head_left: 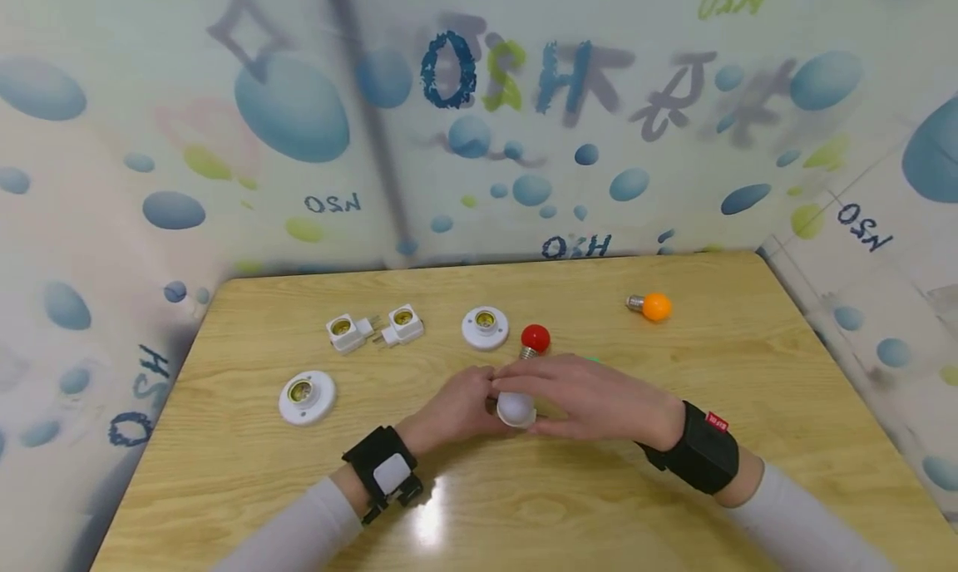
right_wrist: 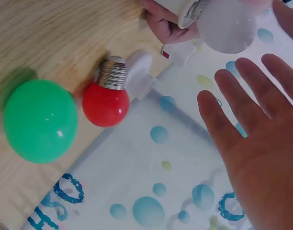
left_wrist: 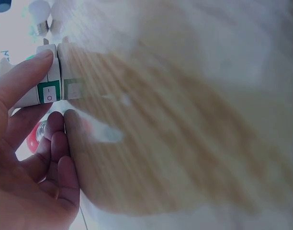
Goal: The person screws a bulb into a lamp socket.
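My left hand (head_left: pixel 466 404) grips a white lamp socket (left_wrist: pixel 31 93) with a green-edged rocker switch, thumb on one side and fingers on the other. A white bulb (right_wrist: pixel 228 26) stands at the socket's mouth, some of its metal thread showing between them. Around the bulb is my right hand (head_left: pixel 587 395); in the right wrist view its fingers are straight and spread, apart from the glass. Just beyond the hands lies a red bulb (head_left: pixel 535 337). A green bulb (right_wrist: pixel 40 120) lies beside it, mostly hidden by the right hand in the head view.
An orange bulb (head_left: pixel 656 307) lies at the back right. Behind the left hand stand a round white lamp base (head_left: pixel 476 337) and two white plug-in sockets (head_left: pixel 348 340). Another round base (head_left: pixel 319 400) sits at the left. A patterned cloth (head_left: pixel 479 206) rises behind the wooden table (head_left: pixel 748 406).
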### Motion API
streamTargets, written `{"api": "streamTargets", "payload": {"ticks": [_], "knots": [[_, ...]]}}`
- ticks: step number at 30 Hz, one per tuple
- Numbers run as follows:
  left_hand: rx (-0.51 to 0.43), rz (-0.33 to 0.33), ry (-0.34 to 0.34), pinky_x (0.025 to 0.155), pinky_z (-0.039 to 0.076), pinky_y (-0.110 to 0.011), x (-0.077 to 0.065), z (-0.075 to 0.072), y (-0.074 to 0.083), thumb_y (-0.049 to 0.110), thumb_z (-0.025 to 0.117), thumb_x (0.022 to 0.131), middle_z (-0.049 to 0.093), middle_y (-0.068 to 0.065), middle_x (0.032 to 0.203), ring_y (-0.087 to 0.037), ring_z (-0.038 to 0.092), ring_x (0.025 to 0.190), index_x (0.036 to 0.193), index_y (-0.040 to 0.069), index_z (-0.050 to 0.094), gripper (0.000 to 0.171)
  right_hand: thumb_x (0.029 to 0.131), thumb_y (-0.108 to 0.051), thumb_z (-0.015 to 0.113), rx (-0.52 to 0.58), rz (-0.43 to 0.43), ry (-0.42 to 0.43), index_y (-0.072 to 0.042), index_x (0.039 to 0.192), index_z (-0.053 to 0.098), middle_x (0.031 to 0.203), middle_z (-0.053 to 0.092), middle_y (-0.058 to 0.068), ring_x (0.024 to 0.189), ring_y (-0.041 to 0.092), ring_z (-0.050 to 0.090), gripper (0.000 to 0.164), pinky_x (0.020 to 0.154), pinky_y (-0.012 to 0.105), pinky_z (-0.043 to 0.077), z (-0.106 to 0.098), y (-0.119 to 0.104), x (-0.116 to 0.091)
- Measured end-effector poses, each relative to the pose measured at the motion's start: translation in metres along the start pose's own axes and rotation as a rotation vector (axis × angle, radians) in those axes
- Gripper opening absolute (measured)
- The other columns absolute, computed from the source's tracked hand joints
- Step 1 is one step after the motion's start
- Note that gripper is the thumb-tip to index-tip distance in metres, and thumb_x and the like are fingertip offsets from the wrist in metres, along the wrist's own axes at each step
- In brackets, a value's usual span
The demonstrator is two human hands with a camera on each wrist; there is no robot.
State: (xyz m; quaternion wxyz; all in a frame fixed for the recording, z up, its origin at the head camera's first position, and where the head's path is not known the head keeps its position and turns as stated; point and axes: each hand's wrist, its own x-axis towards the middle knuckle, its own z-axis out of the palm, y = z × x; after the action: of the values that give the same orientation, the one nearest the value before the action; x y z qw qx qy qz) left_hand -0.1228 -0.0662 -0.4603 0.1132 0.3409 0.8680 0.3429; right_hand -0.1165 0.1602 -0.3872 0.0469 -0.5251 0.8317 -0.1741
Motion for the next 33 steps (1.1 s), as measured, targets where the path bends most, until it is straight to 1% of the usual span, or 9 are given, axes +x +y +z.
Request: {"api": "streamTargets", "payload": {"ticks": [3,7,12,15,19,22,26,29,33], "knots": [[0.012,-0.021,-0.001,0.079,0.048,-0.022,-0.001,0.0,0.0,0.035,0.081,0.074,0.065,0.008,0.105,-0.005,0.057,0.091,0.121,0.019,0.064,0.053,0.091,-0.03,0.066,-0.009,-0.027,-0.005,-0.018,0.144,0.048,0.144,0.046,-0.007,0.128,0.014,0.046,0.058,0.101,0.036,0.041,-0.001,-0.002,0.001],[0.119,-0.015,0.016,0.07,0.047,-0.022,0.0,0.002,0.0,0.035,0.082,0.071,0.063,0.008,0.09,-0.006,0.057,0.081,0.106,0.018,0.066,0.042,0.092,-0.026,0.064,0.008,0.001,-0.042,-0.018,0.145,0.047,0.146,0.045,-0.008,0.127,0.012,0.046,0.056,0.101,0.034,0.04,0.0,-0.003,0.002],[0.178,0.007,0.04,0.06,0.044,-0.021,-0.001,0.003,-0.001,0.037,0.082,0.07,0.057,0.008,0.08,-0.007,0.053,0.071,0.094,0.018,0.067,0.034,0.093,-0.024,0.064,0.006,-0.009,-0.067,-0.018,0.144,0.048,0.145,0.046,-0.009,0.127,0.011,0.046,0.054,0.102,0.033,0.039,0.004,-0.003,0.004],[0.174,-0.005,0.037,0.058,0.043,-0.021,0.0,0.003,-0.001,0.038,0.081,0.07,0.056,0.008,0.079,-0.007,0.052,0.069,0.091,0.018,0.067,0.032,0.093,-0.023,0.064,0.006,-0.012,-0.074,-0.018,0.143,0.049,0.144,0.047,-0.009,0.127,0.011,0.046,0.053,0.102,0.033,0.04,0.006,-0.003,0.005],[0.148,-0.059,0.019,0.06,0.044,-0.021,0.0,0.002,0.0,0.039,0.082,0.07,0.057,0.008,0.08,-0.007,0.052,0.071,0.09,0.018,0.066,0.033,0.093,-0.021,0.063,0.013,-0.007,-0.076,-0.019,0.141,0.051,0.142,0.049,-0.009,0.126,0.011,0.047,0.05,0.101,0.032,0.04,0.008,-0.002,0.005],[0.147,-0.078,0.012,0.06,0.044,-0.021,0.0,0.001,0.002,0.04,0.081,0.07,0.057,0.008,0.08,-0.007,0.052,0.071,0.09,0.018,0.066,0.033,0.093,-0.02,0.063,0.014,-0.011,-0.054,-0.018,0.139,0.053,0.14,0.051,-0.007,0.124,0.011,0.049,0.047,0.1,0.032,0.041,0.011,-0.001,0.005],[0.166,-0.071,0.01,0.06,0.042,-0.021,-0.001,0.001,0.003,0.041,0.08,0.071,0.056,0.008,0.081,-0.008,0.051,0.071,0.091,0.017,0.068,0.034,0.093,-0.022,0.063,-0.002,-0.033,0.018,-0.014,0.134,0.058,0.133,0.057,-0.004,0.119,0.012,0.052,0.042,0.099,0.031,0.043,0.016,-0.001,0.005],[0.169,-0.075,0.005,0.06,0.042,-0.021,-0.001,0.001,0.002,0.042,0.08,0.071,0.056,0.008,0.081,-0.008,0.05,0.072,0.091,0.018,0.069,0.033,0.092,-0.027,0.064,-0.048,-0.055,0.077,-0.013,0.129,0.061,0.125,0.059,-0.003,0.111,0.011,0.054,0.039,0.095,0.029,0.045,0.019,-0.001,0.007],[0.17,-0.076,-0.005,0.061,0.041,-0.021,0.0,0.001,0.001,0.041,0.079,0.072,0.055,0.009,0.081,-0.009,0.049,0.072,0.088,0.018,0.072,0.029,0.091,-0.039,0.063,-0.099,-0.035,0.12,-0.015,0.124,0.062,0.115,0.059,-0.005,0.101,0.008,0.052,0.041,0.088,0.026,0.047,0.022,-0.001,0.009]]}}
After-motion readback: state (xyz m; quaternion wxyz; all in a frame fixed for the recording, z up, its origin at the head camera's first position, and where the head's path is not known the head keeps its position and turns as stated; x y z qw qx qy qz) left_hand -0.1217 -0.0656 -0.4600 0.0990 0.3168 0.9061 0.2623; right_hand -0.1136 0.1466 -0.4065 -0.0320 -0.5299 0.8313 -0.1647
